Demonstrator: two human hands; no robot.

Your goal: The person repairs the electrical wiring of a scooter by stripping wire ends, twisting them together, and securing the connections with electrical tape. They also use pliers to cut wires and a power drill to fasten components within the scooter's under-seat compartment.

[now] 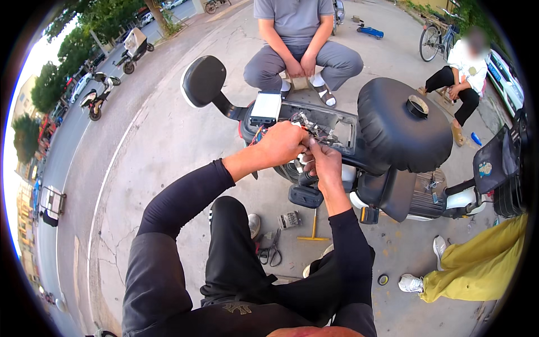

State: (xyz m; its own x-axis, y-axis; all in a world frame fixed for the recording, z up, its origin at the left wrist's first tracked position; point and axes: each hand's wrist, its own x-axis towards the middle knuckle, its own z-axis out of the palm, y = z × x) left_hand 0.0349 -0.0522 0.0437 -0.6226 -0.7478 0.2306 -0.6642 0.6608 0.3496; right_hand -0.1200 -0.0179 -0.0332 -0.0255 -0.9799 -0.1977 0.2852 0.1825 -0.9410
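Note:
My left hand (281, 143) and my right hand (324, 160) meet over the opened body of an electric scooter (345, 132), among coloured wires and connectors (309, 123). Both have closed fingers pinched close together around something too small and hidden to make out. A silver box (265, 106) sits just beyond my left hand. The black padded seat (396, 118) is to the right, and a black backrest (199, 81) rises on the left. Below lie black-handled scissors (269, 253), a yellow T-handled tool (313, 233) and a small metal container (289, 220).
A seated person (295, 31) faces me behind the scooter; another (466, 73) sits upper right. A person's yellow-trousered legs (471, 261) are at lower right, near a tape roll (383, 279). Bicycles (435, 42) and parked scooters (98, 101) stand around the pavement (140, 185).

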